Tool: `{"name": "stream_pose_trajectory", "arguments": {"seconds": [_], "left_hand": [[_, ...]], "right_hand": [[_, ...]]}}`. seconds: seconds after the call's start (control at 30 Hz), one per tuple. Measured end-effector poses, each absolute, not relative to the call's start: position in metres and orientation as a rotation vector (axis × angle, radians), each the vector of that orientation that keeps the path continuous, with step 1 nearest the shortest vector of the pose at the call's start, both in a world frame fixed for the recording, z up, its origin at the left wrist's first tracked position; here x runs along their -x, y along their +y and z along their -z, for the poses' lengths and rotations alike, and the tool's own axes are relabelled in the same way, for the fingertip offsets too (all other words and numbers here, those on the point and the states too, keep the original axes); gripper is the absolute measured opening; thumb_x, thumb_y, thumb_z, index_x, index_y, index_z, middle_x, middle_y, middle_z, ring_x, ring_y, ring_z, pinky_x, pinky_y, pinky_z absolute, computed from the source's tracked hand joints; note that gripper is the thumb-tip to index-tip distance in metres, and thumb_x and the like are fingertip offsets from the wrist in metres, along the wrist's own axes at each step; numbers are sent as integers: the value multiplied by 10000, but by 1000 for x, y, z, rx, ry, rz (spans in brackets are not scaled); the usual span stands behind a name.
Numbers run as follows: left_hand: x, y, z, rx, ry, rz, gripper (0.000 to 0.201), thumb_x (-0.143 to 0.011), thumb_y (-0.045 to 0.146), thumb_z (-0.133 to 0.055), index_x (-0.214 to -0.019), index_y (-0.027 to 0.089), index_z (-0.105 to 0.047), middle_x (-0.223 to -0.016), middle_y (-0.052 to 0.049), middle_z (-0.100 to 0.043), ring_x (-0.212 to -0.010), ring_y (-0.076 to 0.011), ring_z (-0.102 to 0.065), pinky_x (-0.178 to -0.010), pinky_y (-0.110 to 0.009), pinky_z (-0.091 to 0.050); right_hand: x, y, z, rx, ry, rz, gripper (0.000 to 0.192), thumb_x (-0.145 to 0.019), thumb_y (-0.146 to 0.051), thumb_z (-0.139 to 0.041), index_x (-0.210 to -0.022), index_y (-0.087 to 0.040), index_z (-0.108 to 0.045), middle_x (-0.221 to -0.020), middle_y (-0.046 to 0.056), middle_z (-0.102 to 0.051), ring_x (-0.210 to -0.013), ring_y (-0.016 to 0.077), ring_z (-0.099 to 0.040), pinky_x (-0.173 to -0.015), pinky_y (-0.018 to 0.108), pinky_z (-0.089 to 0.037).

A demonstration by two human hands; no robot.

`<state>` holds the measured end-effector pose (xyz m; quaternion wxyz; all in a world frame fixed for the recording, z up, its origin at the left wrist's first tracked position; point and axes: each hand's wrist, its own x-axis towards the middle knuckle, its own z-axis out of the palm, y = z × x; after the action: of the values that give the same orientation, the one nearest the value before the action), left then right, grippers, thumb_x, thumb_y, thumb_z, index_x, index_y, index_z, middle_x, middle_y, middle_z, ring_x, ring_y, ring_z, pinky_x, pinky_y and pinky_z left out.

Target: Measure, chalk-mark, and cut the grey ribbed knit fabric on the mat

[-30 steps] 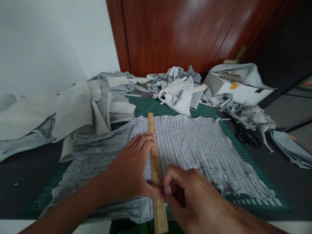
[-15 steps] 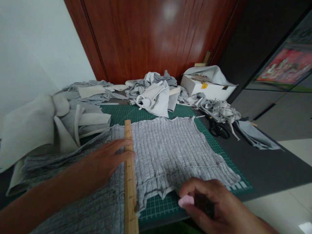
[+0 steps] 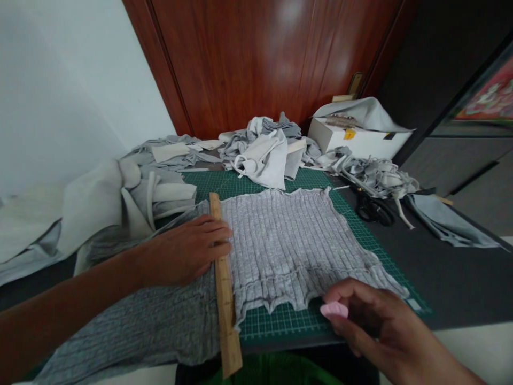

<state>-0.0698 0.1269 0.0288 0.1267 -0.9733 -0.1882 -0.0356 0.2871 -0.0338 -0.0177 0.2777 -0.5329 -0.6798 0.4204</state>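
Head view shows the left hand (image 3: 188,251) lying flat, fingers spread open, on a long wooden ruler (image 3: 224,283) in the centre of the frame. This ruler lies across a grey ribbed knit fabric (image 3: 288,240) on a green gridded cutting mat (image 3: 280,321). At lower right, the right hand (image 3: 380,331) pinches a small pink chalk piece (image 3: 334,309). Black scissors (image 3: 374,209) lie at right.

Two bare forearms entering from the lower edge, no sleeves, no watch or bracelet in sight, left hand (image 3: 188,250) with no rings showing and short nails, right hand (image 3: 374,323) blurred at the lower right, likewise ungloved, fingers unadorned
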Motion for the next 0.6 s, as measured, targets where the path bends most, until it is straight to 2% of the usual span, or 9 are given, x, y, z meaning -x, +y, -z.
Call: {"name": "stream_pose_trajectory", "arguments": {"seconds": [0.1,0.27,0.4,0.5,0.6], "left_hand": [[71,128,-28,2870,-435,40,168,-975,113,-514,-987,206,-653,-1156,-84,-723,-1171,-264,-647,-1131,-485,-432],[75,124,-40,2828,-368,259,239,-1018,71,-462,-1051,202,-660,-1066,-67,-745,-1053,-227,-686,-1038,-440,-507],[54,104,-63,2621,-346,477,238,-1025,75,-491,-1128,183,-676,-1011,-75,-748,-949,-219,-684,-875,-404,-557],[19,73,-74,2451,-406,500,212,-1016,96,-547,-1157,118,-704,-921,-73,-733,-864,-230,-669,-805,-413,-536],[-22,36,-72,2391,-554,513,242,-1026,140,-543,-1171,96,-732,-857,-43,-708,-777,-218,-613,-719,-399,-476]], "right_hand": [[-289,-34,20,1421,-1790,-1125,262,-1073,-476,-543,-966,-261,-651,-768,-8,-586,-617,136,-554,-524,233,-490],[-293,-33,16,1433,-1592,-1237,365,-1029,-584,-601,-907,-241,-625,-705,-27,-564,-550,114,-567,-496,214,-499],[-303,-30,5,1424,-1406,-1340,463,-982,-700,-611,-892,-247,-574,-584,-45,-553,-467,116,-551,-446,207,-500],[-315,-27,1,1430,-1261,-1389,474,-909,-724,-696,-910,-268,-568,-567,-25,-598,-442,140,-564,-384,204,-472],[-334,-26,7,1526,-1155,-1372,431,-879,-700,-738,-944,-290,-622,-545,-16,-586,-385,135,-508,-334,198,-405]]}}
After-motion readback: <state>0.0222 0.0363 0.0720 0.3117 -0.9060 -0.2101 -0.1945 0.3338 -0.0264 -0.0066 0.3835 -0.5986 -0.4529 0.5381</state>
